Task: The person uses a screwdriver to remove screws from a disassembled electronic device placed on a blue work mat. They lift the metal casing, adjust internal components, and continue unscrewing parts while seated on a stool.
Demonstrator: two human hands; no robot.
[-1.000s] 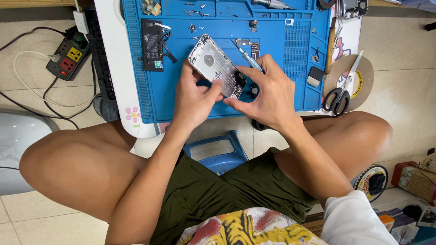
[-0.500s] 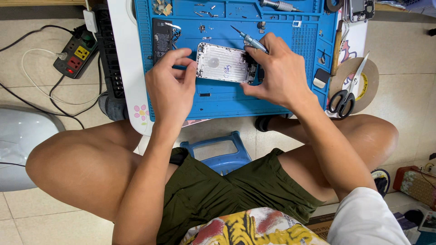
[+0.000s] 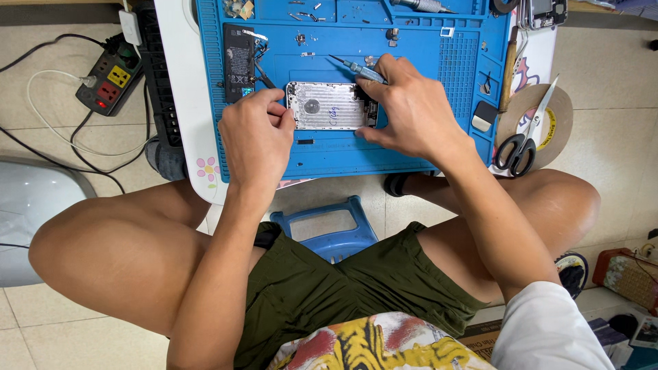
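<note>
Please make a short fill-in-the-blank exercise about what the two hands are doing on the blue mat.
1. The silver phone housing lies flat on a ____ work mat.
2. The right hand holds a thin ____ at the housing's right end.
3. The left hand touches the housing's ____ end.
4. Black-handled ____ lie on the tape roll.

Missing words: blue; screwdriver; left; scissors

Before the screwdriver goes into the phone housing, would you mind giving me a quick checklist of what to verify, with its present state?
1. Phone housing lies flat on the blue mat: ok.
2. Left hand steadies the housing's left end: ok.
3. Right hand holds the screwdriver: ok.
4. Screwdriver tip on a screw: not ok; it points up and left, off the housing.
5. Loose screws lie apart from the housing: ok.
6. Black battery is clear of the hands: ok.
</note>
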